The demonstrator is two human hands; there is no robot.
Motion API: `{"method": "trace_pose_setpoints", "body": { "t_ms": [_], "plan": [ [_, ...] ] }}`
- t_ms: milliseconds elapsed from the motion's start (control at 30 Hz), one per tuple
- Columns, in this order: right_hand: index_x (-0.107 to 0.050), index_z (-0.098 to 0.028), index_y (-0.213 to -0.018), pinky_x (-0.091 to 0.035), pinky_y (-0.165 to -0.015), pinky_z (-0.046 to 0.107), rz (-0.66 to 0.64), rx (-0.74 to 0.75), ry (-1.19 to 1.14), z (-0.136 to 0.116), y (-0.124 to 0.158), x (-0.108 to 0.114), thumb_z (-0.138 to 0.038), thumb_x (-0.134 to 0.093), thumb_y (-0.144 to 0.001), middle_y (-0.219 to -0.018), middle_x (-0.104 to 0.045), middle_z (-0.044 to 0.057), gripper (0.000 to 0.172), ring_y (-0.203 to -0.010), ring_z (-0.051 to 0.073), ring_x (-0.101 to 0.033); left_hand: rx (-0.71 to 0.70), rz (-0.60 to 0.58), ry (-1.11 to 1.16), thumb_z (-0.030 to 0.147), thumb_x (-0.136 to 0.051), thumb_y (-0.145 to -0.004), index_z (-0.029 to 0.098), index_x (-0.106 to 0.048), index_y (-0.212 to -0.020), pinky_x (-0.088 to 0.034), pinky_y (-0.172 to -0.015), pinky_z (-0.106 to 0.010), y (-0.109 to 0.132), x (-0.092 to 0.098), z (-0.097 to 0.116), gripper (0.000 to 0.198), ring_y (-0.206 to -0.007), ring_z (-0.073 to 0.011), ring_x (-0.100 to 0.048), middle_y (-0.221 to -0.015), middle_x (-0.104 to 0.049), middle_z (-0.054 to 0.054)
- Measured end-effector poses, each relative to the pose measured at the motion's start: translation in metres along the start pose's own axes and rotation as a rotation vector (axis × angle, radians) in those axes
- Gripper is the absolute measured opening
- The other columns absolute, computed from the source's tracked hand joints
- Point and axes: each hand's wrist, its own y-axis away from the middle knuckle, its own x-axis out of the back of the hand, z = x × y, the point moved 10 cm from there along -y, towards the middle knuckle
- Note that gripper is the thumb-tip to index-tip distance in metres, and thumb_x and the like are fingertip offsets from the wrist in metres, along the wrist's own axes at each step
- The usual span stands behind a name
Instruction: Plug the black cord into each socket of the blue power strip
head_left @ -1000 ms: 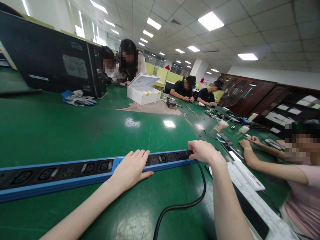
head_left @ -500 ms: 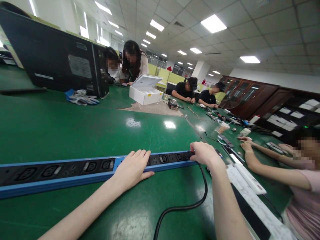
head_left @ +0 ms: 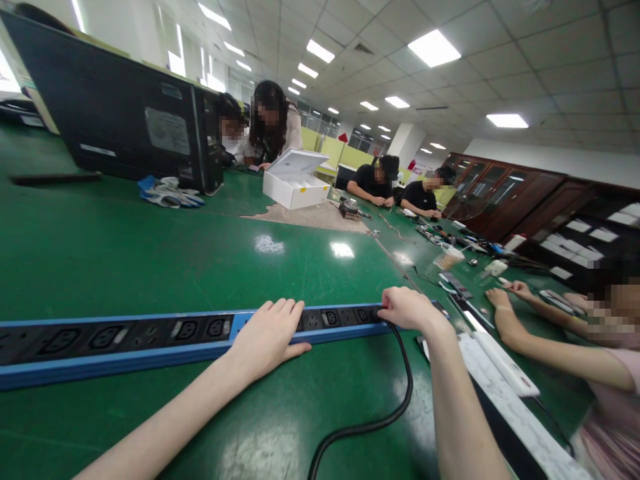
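Observation:
A long blue power strip [head_left: 175, 350] with a row of black sockets lies across the green table. My left hand [head_left: 267, 333] is wrapped over its middle, fingers across the top and thumb along the near side. At the strip's right end, my right hand [head_left: 407, 308] has its fingers closed around a black plug, mostly hidden by them. The plug's black power cord [head_left: 406, 380] curves down from there towards the bottom of the view. How deep the plug sits in its socket cannot be made out.
A black computer case [head_left: 135, 127] stands at the left, with work gloves [head_left: 170, 192] before it. An open white box [head_left: 295, 190] sits further back. A white power strip [head_left: 505, 363] lies right of my forearm, near a co-worker's arms [head_left: 545, 347]. Several people sit around the table.
The view has shifted slightly. My right hand has edged a little left along the strip, covering more of the plug. My left hand keeps its hold. The co-worker's hands at the right have moved.

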Motion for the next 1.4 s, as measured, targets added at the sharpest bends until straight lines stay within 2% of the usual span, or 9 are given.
{"method": "trace_pose_setpoints", "body": {
  "t_ms": [133,300,500,700,900,1067,1267,1333,1400],
  "plan": [
    [-0.072,-0.021,-0.097,-0.048,-0.075,0.034,0.018,-0.051,0.089,-0.007,0.003,0.002,-0.039,-0.065,-0.083,-0.105,-0.074,0.013,0.024,-0.095,0.029,-0.071,0.008,-0.006,0.004,0.063,-0.060,-0.088,0.015,-0.051,-0.138,-0.044,-0.097,-0.043,0.000,-0.001,-0.001,0.070,-0.112,-0.0315,-0.060,-0.119,-0.065,-0.015],
    [-0.070,-0.020,-0.104,-0.049,-0.079,0.036,0.074,-0.016,0.127,-0.015,0.008,0.005,-0.038,-0.062,-0.087,-0.109,-0.073,0.015,0.026,-0.098,0.030,-0.070,0.010,0.003,-0.004,0.063,-0.061,-0.088,0.015,-0.051,-0.136,-0.044,-0.097,-0.042,-0.001,0.000,-0.001,0.069,-0.112,-0.0312,-0.060,-0.117,-0.065,-0.015],
    [-0.071,-0.023,-0.093,-0.048,-0.077,0.035,0.013,-0.023,0.085,-0.010,0.001,0.002,-0.041,-0.067,-0.084,-0.102,-0.074,0.012,0.021,-0.095,0.030,-0.071,-0.007,0.009,0.003,0.065,-0.061,-0.087,0.016,-0.053,-0.131,-0.045,-0.095,-0.042,-0.001,0.000,-0.001,0.067,-0.111,-0.0314,-0.061,-0.115,-0.066,-0.014],
    [-0.070,-0.022,-0.094,-0.048,-0.074,0.035,0.092,0.007,0.105,-0.012,0.004,0.006,-0.040,-0.063,-0.087,-0.102,-0.074,0.012,0.020,-0.094,0.030,-0.071,-0.006,0.009,0.006,0.065,-0.063,-0.086,0.016,-0.053,-0.130,-0.044,-0.094,-0.041,-0.002,0.000,-0.001,0.067,-0.110,-0.0308,-0.061,-0.115,-0.066,-0.014],
    [-0.070,-0.022,-0.088,-0.048,-0.073,0.032,-0.016,0.014,0.073,-0.012,-0.005,0.002,-0.040,-0.071,-0.079,-0.097,-0.074,0.010,0.020,-0.092,0.028,-0.071,-0.019,0.008,0.000,0.064,-0.064,-0.085,0.015,-0.053,-0.129,-0.044,-0.095,-0.041,-0.002,-0.001,0.000,0.067,-0.110,-0.0309,-0.060,-0.114,-0.065,-0.014],
    [-0.070,-0.021,-0.092,-0.048,-0.073,0.033,0.080,0.004,0.084,-0.014,0.001,0.006,-0.038,-0.065,-0.085,-0.101,-0.074,0.013,0.019,-0.093,0.029,-0.071,-0.017,0.013,-0.005,0.063,-0.064,-0.085,0.015,-0.053,-0.128,-0.044,-0.094,-0.041,-0.001,0.000,0.000,0.066,-0.108,-0.0305,-0.061,-0.113,-0.065,-0.013],
    [-0.071,-0.021,-0.086,-0.046,-0.067,0.029,-0.090,-0.017,0.009,-0.011,-0.006,-0.003,-0.036,-0.071,-0.080,-0.085,-0.074,0.009,0.016,-0.083,0.025,-0.072,-0.029,0.027,-0.010,0.063,-0.065,-0.084,0.014,-0.053,-0.128,-0.044,-0.094,-0.042,0.000,0.002,0.000,0.067,-0.108,-0.0310,-0.061,-0.112,-0.065,-0.014],
    [-0.072,-0.021,-0.087,-0.047,-0.068,0.030,-0.060,-0.012,0.025,-0.011,-0.005,-0.002,-0.036,-0.070,-0.081,-0.089,-0.074,0.010,0.017,-0.085,0.025,-0.071,-0.025,0.034,-0.005,0.063,-0.065,-0.085,0.014,-0.053,-0.127,-0.044,-0.094,-0.042,0.000,0.002,0.000,0.066,-0.109,-0.0312,-0.061,-0.113,-0.065,-0.014],
    [-0.072,-0.021,-0.093,-0.047,-0.073,0.031,0.035,-0.015,0.055,-0.011,-0.001,0.001,-0.038,-0.067,-0.084,-0.099,-0.074,0.012,0.020,-0.092,0.027,-0.071,-0.023,0.038,0.003,0.063,-0.066,-0.084,0.015,-0.054,-0.126,-0.044,-0.094,-0.041,0.000,0.002,-0.001,0.064,-0.109,-0.0309,-0.061,-0.113,-0.066,-0.014]
  ]
}}
